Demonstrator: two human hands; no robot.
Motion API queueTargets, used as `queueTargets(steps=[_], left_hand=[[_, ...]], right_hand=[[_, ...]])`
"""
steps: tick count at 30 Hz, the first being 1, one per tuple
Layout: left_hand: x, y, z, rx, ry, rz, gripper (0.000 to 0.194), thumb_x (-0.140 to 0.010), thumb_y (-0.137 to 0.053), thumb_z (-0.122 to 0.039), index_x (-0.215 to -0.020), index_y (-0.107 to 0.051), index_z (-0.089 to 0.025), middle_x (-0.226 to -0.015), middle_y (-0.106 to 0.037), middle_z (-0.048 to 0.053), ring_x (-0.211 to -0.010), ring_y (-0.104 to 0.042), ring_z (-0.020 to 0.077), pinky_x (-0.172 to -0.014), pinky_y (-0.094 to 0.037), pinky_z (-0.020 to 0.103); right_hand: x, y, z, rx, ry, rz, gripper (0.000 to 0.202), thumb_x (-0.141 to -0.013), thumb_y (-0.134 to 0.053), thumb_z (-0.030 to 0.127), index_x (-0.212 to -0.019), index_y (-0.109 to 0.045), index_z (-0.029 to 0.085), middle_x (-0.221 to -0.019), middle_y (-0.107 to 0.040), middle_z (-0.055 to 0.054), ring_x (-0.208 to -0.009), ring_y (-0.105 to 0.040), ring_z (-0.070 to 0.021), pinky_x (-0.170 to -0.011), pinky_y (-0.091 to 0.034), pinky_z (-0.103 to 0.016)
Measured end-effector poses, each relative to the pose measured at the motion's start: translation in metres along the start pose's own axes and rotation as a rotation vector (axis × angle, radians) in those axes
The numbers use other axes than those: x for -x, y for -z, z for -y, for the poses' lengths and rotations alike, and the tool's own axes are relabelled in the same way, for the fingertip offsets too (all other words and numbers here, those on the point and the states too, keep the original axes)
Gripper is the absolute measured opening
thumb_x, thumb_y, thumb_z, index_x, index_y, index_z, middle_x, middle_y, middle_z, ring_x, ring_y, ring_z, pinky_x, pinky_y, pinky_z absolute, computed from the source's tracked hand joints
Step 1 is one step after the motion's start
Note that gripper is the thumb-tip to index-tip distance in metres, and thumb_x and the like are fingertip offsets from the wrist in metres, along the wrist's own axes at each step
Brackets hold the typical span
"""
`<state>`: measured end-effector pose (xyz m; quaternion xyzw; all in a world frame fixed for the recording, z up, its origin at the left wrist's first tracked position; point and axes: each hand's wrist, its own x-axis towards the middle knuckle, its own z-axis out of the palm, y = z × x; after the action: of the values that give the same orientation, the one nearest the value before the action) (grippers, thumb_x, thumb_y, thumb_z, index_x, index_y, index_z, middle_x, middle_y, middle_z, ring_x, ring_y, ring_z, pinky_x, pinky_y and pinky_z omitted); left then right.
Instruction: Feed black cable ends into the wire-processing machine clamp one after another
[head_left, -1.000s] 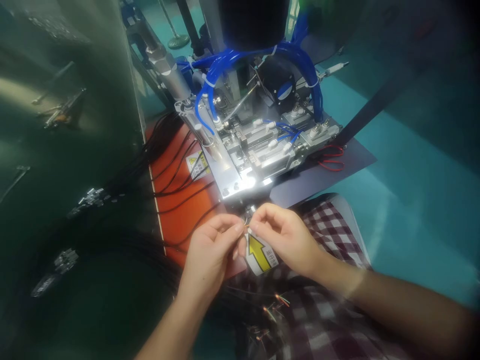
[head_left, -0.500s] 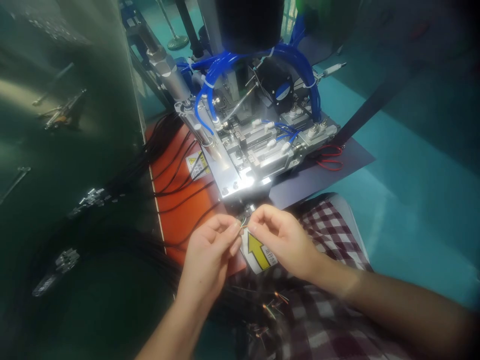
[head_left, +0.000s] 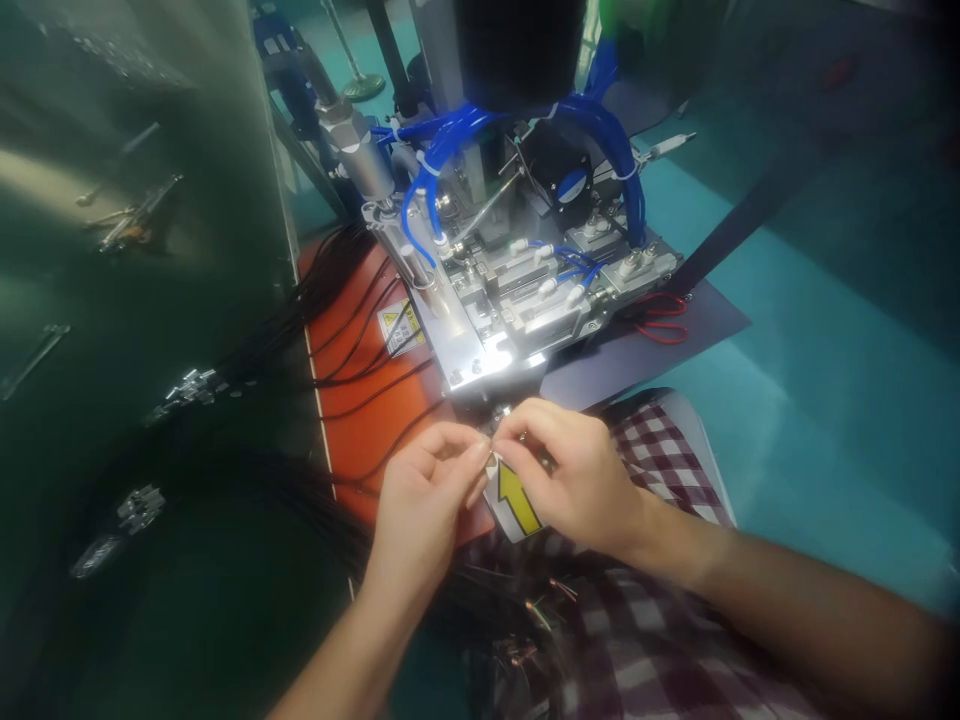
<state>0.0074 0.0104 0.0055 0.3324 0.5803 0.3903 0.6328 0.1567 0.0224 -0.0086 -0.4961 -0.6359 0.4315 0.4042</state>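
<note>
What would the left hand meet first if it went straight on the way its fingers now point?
Probably the right hand, which sits just ahead of the left hand in the picture. Depth is unclear there, so the two may already be touching.

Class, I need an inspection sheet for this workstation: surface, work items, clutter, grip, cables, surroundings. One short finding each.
Surface: orange panel bearing a warning label, beside a metal machine.
Work items: thin wire, mostly hidden; yellow-arrow label just below it.
Clutter: blurred metallic pieces at far left; exact kind unclear.
Grip: left hand and right hand both pinch at the wire, in front of the machine.
Cables: black cables cross the panel; coloured wire ends show near checkered fabric; red wire lies looped right of the machine.
Surroundings: blue tubing arches over the machine; blue-green floor at right.
</note>
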Motion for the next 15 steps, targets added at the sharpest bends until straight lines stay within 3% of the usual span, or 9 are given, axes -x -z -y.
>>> queueTargets(steps=[6, 8, 11, 15], left_hand=[[0.0, 0.003, -0.001, -0.136, -0.059, 0.019, 0.021, -0.076, -0.072, -0.034, -0.088, -0.064, -0.018, -0.06, -0.057, -0.004, -0.052, -0.051, 0.0062, -0.052, -0.043, 0.016], [0.0, 0.005, -0.003, -0.286, -0.118, 0.009, 0.021, -0.074, -0.073, -0.032, -0.089, -0.067, -0.018, -0.069, -0.063, 0.0, -0.058, -0.056, 0.0089, -0.055, -0.045, 0.018], [-0.001, 0.007, -0.004, -0.451, -0.188, -0.04, 0.016, -0.077, -0.069, -0.032, -0.081, -0.07, -0.017, -0.06, -0.059, -0.001, -0.054, -0.051, 0.0094, -0.048, -0.04, 0.018], [-0.006, 0.005, -0.002, -0.424, -0.186, -0.079, 0.014, -0.078, -0.067, -0.031, -0.078, -0.071, -0.018, -0.049, -0.05, -0.003, -0.046, -0.044, 0.0085, -0.043, -0.033, 0.018]], right_hand=[[-0.005, 0.01, 0.002, -0.361, -0.367, 0.164, 0.014, -0.084, -0.059, 0.024, -0.072, -0.057, 0.016, -0.062, -0.053, 0.003, -0.05, -0.043, -0.0077, -0.046, -0.035, -0.021], [-0.006, 0.013, 0.003, -0.411, -0.398, 0.151, 0.014, -0.083, -0.06, 0.024, -0.071, -0.056, 0.016, -0.06, -0.051, 0.005, -0.047, -0.041, -0.006, -0.044, -0.033, -0.019], [-0.009, 0.017, 0.003, -0.429, -0.414, 0.132, 0.015, -0.084, -0.058, 0.024, -0.071, -0.057, 0.016, -0.059, -0.052, 0.005, -0.043, -0.039, -0.005, -0.042, -0.032, -0.019], [-0.011, 0.019, -0.004, -0.368, -0.385, 0.111, 0.02, -0.088, -0.053, 0.028, -0.076, -0.062, 0.015, -0.059, -0.055, 0.004, -0.044, -0.041, -0.0064, -0.045, -0.035, -0.02]])
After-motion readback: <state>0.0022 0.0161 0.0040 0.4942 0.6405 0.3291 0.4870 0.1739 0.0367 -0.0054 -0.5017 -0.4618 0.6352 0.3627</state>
